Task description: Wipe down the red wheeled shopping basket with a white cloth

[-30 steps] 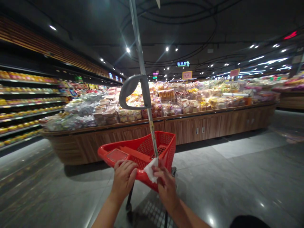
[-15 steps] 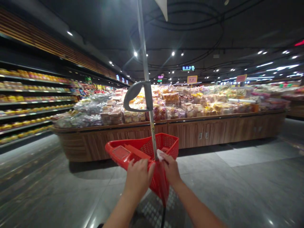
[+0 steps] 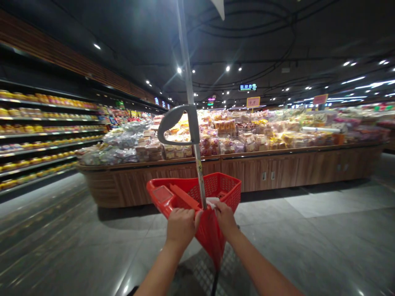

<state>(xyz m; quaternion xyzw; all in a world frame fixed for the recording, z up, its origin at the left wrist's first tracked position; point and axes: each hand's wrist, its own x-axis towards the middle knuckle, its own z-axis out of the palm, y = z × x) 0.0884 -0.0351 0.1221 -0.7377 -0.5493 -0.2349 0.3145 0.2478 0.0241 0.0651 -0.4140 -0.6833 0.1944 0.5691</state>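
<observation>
In front of me stands a red plastic rolling shopping basket [image 3: 154, 193] with mesh sides. A metal pole [image 3: 187, 74] rises from its near corner and bears a grey loop handle [image 3: 193, 125]. My left hand [image 3: 181, 227] is closed over the basket's near rim, left of the pole's foot. Just right of the pole, my right hand [image 3: 226, 217] pinches a white tissue-like piece [image 3: 212, 200] against the rim. Its exact material cannot be made out. Both hands partly cover the rim.
Beyond the basket runs a long wooden display counter [image 3: 197, 167] heaped with packaged food [image 3: 259, 139]. Shelves of yellow-lidded goods [image 3: 40, 135] line the left side. Grey tiled floor [image 3: 293, 230] lies around the basket. A price sign [image 3: 253, 101] stands above the counter.
My left fingers have settled more firmly round the rim. My right hand has shifted slightly along the rim with the white tissue-like piece. The basket and background sit a little further right in view.
</observation>
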